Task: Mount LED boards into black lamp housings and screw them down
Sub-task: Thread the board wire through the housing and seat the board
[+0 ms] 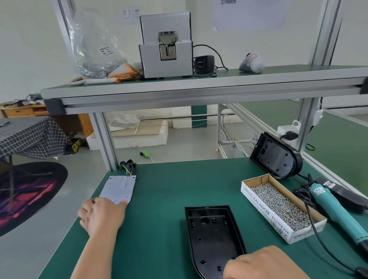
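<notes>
My left hand (102, 215) reaches out to ten o'clock, fingers fairly straight and lying on the near edge of the white LED board (119, 188), the top one of a small stack at the mat's far left corner. My right hand (262, 268) sits at five o'clock, fingers curled over the rounded near end of the black lamp housing (212, 234), which lies open side up on the green mat (161, 205) with its square end pointing to twelve. At three o'clock of that housing stands a cardboard box of screws (282, 206), the teal electric screwdriver (338, 211) just beyond it. A second black housing (276, 155) leans tilted at two o'clock.
</notes>
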A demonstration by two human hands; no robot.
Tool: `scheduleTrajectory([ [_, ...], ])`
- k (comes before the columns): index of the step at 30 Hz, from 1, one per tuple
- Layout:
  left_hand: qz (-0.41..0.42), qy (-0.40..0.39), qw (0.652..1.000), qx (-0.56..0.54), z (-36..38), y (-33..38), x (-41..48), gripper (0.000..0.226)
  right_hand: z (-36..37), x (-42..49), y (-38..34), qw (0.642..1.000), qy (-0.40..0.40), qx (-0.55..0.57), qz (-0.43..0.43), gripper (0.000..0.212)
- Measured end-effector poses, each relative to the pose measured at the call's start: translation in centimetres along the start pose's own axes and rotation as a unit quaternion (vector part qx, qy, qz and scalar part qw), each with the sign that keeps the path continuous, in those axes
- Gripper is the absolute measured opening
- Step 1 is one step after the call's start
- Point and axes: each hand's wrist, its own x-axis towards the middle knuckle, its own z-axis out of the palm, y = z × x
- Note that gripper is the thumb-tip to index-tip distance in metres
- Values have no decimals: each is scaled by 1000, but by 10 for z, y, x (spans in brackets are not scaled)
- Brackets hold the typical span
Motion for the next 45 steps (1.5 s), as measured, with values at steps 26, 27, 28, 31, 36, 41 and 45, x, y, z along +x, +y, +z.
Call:
scheduleTrajectory([
  [26, 74, -237, 578, -778, -27, -4, -10, 28, 9, 4, 25, 919, 54, 366, 139, 16],
  [27, 87, -260, 586, -763, -27, 0, -13, 32, 11, 5, 26, 912, 57, 378, 146, 17],
  [28, 97, -282, 594, -747, -25, 3, -17, 35, 12, 6, 27, 907, 61, 387, 155, 17],
  [31, 112, -337, 619, -700, -18, 10, -31, 44, 14, 9, 31, 896, 63, 407, 167, 9],
  [36, 144, -386, 670, -617, -10, 19, -46, 58, 17, 13, 37, 878, 61, 431, 198, 9],
  [41, 168, -430, 691, -557, -8, 23, -60, 58, 22, 29, 51, 839, 89, 473, 254, 9],
  [45, 186, -485, 688, -507, -8, 25, -70, 51, 23, 59, 76, 795, 130, 508, 304, 11],
])
